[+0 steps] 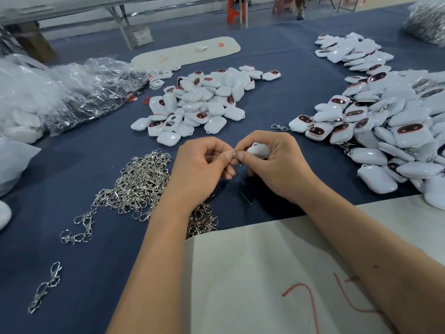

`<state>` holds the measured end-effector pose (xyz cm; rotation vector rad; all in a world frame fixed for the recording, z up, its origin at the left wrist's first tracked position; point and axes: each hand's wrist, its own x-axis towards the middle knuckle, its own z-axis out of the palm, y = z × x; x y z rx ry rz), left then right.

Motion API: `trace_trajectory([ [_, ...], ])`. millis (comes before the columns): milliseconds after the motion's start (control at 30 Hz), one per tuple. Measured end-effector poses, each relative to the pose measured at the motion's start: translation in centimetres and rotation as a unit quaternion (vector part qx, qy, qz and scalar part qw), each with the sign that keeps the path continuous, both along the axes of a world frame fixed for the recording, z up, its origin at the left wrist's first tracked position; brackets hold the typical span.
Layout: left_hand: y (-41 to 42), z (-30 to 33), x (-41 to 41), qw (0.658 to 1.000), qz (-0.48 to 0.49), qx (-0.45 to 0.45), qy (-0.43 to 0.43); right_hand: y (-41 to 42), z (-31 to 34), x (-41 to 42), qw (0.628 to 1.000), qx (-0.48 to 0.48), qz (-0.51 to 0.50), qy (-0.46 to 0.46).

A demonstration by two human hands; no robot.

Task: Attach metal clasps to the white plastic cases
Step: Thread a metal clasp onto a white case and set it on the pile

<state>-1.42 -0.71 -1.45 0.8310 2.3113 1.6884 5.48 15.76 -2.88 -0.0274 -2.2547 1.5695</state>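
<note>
the right hand (272, 165) is gripping a white case (258, 150); the left hand (204, 165) is pinching what is probably a clasp ring (237, 158) against it. next: threading the ring through the case loop.

- The white case (258, 150) is mostly hidden inside the right hand (272, 162).
- The metal ring (237, 158) pinched between both hands is too small to make out; the left hand (202, 169) covers the rest of the clasp.
- The heap of clasps (142, 182) runs under the left forearm.
- The right-hand pile of cases (397, 131) is cut by the picture's edge.
- The bag of metal parts (427, 19), far right, is blurred and cropped.
</note>
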Motion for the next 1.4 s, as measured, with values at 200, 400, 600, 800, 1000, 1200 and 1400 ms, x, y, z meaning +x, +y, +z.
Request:
trace_trajectory([
  [200,0.3,-0.3,0.2,0.997,0.024,-0.048,0.062,-0.2,0.0,0.0,0.998,0.052,-0.032,0.009],
  [400,0.3,-0.2,0.3,0.994,0.024,-0.065,0.081,-0.3,0.3,0.1,0.994,0.091,-0.055,0.029],
  [600,0.3,-0.2,0.2,0.992,0.018,-0.075,0.102,-0.3,0.1,-0.1,0.99,0.115,-0.06,0.046],
  [800,0.5,-0.4,0.2,0.99,0.029,-0.062,0.123,-0.4,0.1,0.0,0.983,0.152,-0.076,0.074],
  [1000,1.3,-0.5,0.4,0.989,0.044,-0.005,0.14,-0.2,0.2,0.0,0.997,0.019,-0.072,0.02],
  [1200,1.4,-0.8,0.4,0.989,0.045,0.021,0.14,0.0,0.6,0.2,0.998,-0.011,-0.051,0.022],
  [1400,1.7,-1.2,0.4,0.987,0.039,0.011,0.157,-0.4,0.5,0.3,0.991,0.058,-0.1,0.061],
])
